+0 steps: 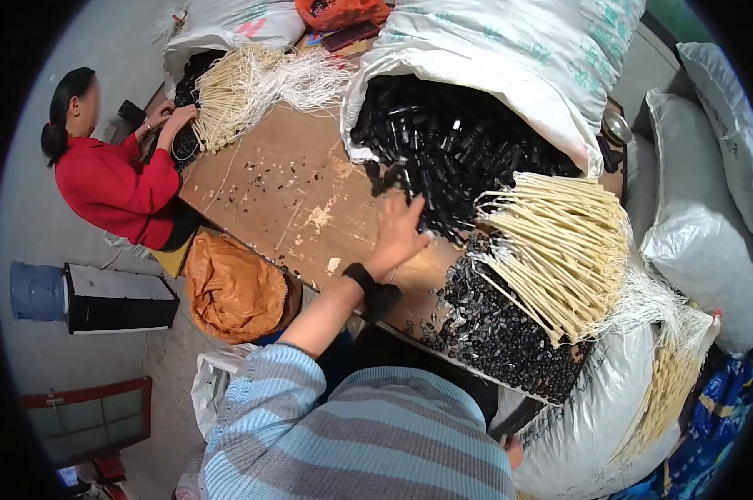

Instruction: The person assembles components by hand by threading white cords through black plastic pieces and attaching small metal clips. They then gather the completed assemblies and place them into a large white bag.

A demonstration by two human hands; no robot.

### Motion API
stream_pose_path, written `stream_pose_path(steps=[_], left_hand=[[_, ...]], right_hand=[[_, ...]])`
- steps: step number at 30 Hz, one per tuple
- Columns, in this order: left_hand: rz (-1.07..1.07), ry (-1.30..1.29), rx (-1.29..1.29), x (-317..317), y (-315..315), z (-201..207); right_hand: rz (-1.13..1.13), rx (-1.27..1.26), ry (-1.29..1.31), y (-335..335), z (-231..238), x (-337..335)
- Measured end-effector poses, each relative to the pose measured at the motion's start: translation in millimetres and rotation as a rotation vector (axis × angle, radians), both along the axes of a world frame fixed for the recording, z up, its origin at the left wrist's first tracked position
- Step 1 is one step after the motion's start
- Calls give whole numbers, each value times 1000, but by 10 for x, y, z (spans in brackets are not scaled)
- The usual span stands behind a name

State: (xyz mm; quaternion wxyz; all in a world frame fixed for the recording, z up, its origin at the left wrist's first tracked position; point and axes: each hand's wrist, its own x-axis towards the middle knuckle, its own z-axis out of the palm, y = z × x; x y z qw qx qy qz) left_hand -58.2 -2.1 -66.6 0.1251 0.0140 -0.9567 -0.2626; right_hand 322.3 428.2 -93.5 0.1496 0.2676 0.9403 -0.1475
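My left hand (400,229), a dark band on its wrist, reaches over the table to the near edge of a heap of black plastic pieces (468,137). Its fingers are spread and slightly blurred; nothing shows between them. The larger black pieces spill from the mouth of a white woven sack (493,58). Only a bit of my right hand (514,451) shows, low beside my striped sweater, and its fingers are hidden. To the right of the heap lies a bundle of cream-coloured sticks or tubes (560,250) with white strings. Small black parts (501,325) cover the table's near right corner.
Across the wooden table (285,200), a person in red (118,187) handles another stick bundle (226,92). An orange sack (230,287) stands by the left edge. Stuffed white sacks (701,200) crowd the right side. A water dispenser (118,296) is at far left.
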Motion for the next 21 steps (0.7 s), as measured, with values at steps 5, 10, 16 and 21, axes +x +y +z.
stream_pose_path(steps=[5,10,16,21], left_hand=[[-165,-65,38,-9,55,146],[-231,124,-57,68,-201,435],[-639,192,-36,537,401,694],[-853,146,-28,528,538,448]], right_hand=[[329,-333,536,-875,1017,-1493],[405,-434,622,-992,1132,-2296],[579,-221,731,-977,1081,-2700],[664,6,672,-1088,983,-2867]])
